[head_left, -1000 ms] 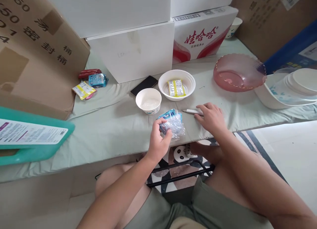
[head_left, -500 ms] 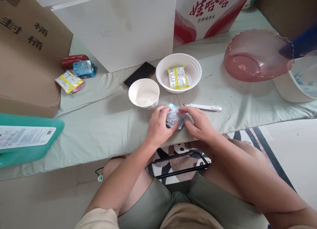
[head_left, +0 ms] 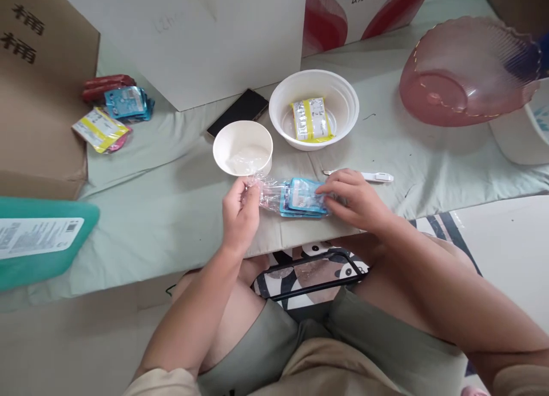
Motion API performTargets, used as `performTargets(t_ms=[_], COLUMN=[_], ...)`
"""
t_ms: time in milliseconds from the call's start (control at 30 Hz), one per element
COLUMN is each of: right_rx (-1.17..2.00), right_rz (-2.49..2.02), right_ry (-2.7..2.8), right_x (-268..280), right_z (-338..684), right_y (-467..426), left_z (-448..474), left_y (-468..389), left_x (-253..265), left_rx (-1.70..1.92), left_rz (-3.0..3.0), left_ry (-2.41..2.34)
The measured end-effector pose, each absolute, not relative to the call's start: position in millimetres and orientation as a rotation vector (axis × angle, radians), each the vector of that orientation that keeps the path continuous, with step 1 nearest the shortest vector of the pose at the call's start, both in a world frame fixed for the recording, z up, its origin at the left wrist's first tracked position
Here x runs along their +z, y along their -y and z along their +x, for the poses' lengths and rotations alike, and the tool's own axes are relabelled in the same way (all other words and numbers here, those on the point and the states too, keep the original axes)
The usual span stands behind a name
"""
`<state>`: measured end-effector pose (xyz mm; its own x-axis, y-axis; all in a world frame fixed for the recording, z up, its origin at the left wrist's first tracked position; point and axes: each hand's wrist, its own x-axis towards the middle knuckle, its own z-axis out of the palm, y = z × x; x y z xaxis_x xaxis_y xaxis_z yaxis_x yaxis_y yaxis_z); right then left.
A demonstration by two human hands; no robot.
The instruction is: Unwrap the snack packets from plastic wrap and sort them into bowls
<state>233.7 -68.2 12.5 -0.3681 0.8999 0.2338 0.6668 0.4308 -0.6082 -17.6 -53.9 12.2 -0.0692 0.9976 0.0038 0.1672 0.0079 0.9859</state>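
Observation:
Several flat blue sachets (head_left: 302,197) lie stacked at the table's front edge, partly inside clear plastic wrap (head_left: 269,191). My left hand (head_left: 241,213) pinches the bunched end of the wrap, just in front of a white paper cup (head_left: 242,147) with something clear inside. On the sachets' right end sit the fingers of my right hand (head_left: 354,199), bent around it; the thumb is partly hidden. Behind that hand lies a white utility knife (head_left: 377,177). A white bowl (head_left: 343,130) holds a silver-and-yellow packet (head_left: 311,119).
A dark phone-like slab (head_left: 238,111) lies behind the cup. To the left are more blue sachets (head_left: 126,103), red sticks (head_left: 107,86), a yellow-and-white packet (head_left: 100,128) and a green jug (head_left: 81,236). Boxes (head_left: 240,47) stand behind; a pink basin (head_left: 429,99) is at right.
The crumpled bundle between my hands is now stretched out sideways, showing the blue sachets. My left hand has moved left with the wrap; my right hand has shifted slightly right. The view has shifted too.

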Motion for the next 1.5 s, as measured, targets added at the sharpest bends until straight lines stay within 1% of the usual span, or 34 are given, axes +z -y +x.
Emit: performTargets(t_ms=[200, 367, 433, 500, 533, 567, 667, 733, 867, 1000, 1100, 1300, 1400, 1467, 1500], right_rx=[0.431, 0.218, 0.172, 0.225, 0.27, 0.311, 0.379, 0.376, 0.256, 0.254, 0.299, 0.391, 0.324, 0.238, 0.211], right_rz=[-1.402, -1.656, -1.667, -1.556, -1.487, -1.431, -1.41, -1.474, -1.66, -1.655, -1.585, -1.582, -1.562, -1.512, -1.469], right_ry=[2.053, 1.904, 1.833, 1.911, 2.001, 2.099, 2.275, 2.232, 2.093, 2.084, 2.024, 2.064, 2.115, 2.069, 2.042], right_x=[17.5, 20.9, 24.2, 27.2, 27.7, 27.4, 21.4, 15.5, 7.7, 9.5, 12.2, 7.8, 11.9, 20.1, 25.2], right_z=[257.2, 275.1, 270.8, 257.8, 249.2, 240.4, 220.0, 215.1, 218.2, 222.1, 225.4, 228.2, 228.1, 231.9, 235.4], right_y=[75.0, 77.7, 79.1, 81.1, 82.1, 82.8, 82.4, 79.4, 70.3, 66.9, 69.7, 66.8, 66.1, 70.7, 74.5], left_z=[-38.2, -54.6, -58.6, -58.3, -56.1, -52.7, -38.9, -32.0, -32.5, -41.2, -44.2, -44.2, -44.7, -44.9, -45.0], left_y=[53.6, 55.7, 56.5, 58.0, 59.2, 60.9, 67.6, 71.3, 71.5, 67.7, 67.9, 71.4, 75.4, 81.0, 84.5], left_x=[12.2, 20.1, 24.4, 30.4, 33.9, 37.6, 47.4, 50.8, 49.1, 45.1, 45.6, 51.5, 59.6, 67.7, 71.9], left_rx=[1.172, 1.209, 1.31, 1.404, 1.39, 1.317, 0.888, 0.697, 0.484, 0.228, 0.281, 0.661, 0.801, 0.786, 0.724], left_rz=[1.206, 1.192, 1.288, 1.539, 1.719, 1.903, 2.244, 2.282, 2.25, 2.219, 2.267, 2.387, 2.467, 2.499, 2.486], left_ry=[-1.506, -1.657, -1.742, -1.782, -1.76, -1.723, -1.658, -1.721, -1.789, -1.738, -1.673, -1.575, -1.505, -1.328, -1.213])
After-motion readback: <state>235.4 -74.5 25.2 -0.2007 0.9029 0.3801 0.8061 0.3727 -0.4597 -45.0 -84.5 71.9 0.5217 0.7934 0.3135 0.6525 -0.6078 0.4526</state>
